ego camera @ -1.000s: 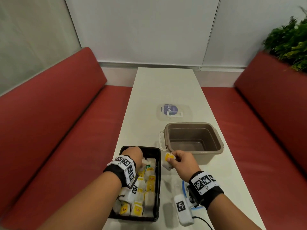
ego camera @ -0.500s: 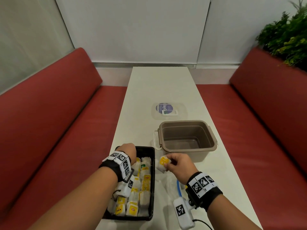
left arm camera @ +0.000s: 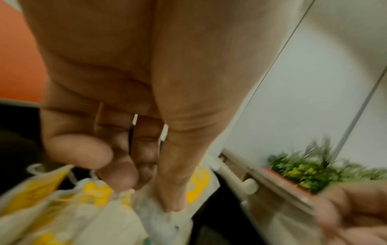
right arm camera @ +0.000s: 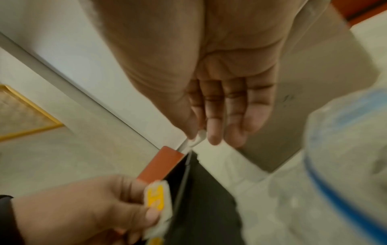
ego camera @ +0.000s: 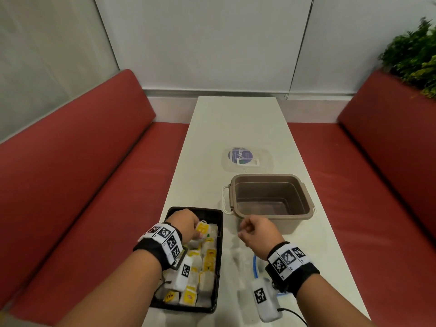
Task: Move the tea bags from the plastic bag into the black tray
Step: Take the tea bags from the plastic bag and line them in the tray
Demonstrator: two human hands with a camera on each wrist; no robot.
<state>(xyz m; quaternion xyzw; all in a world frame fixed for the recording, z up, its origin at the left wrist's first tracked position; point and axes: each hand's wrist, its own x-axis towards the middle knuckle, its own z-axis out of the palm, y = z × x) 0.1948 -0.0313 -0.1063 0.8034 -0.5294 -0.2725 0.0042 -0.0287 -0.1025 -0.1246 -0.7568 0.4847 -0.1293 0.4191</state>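
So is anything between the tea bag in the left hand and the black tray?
Nothing visible. The left hand pinches the tea bag right over the black tray, above the tea bags already inside.

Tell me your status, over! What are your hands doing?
Left hand pinches a yellow-tagged paper tea bag over the black plastic tray. Right hand empty, fingers relaxed. Nothing in the way.

We are seeing white paper tea bags with yellow tags (ego camera: 203, 260) filling the glossy black plastic tray (ego camera: 220, 223); at two o'clock from it, the taupe plastic tub (ego camera: 306, 201) is showing cream handles, red benches (ego camera: 70, 173) flanking.
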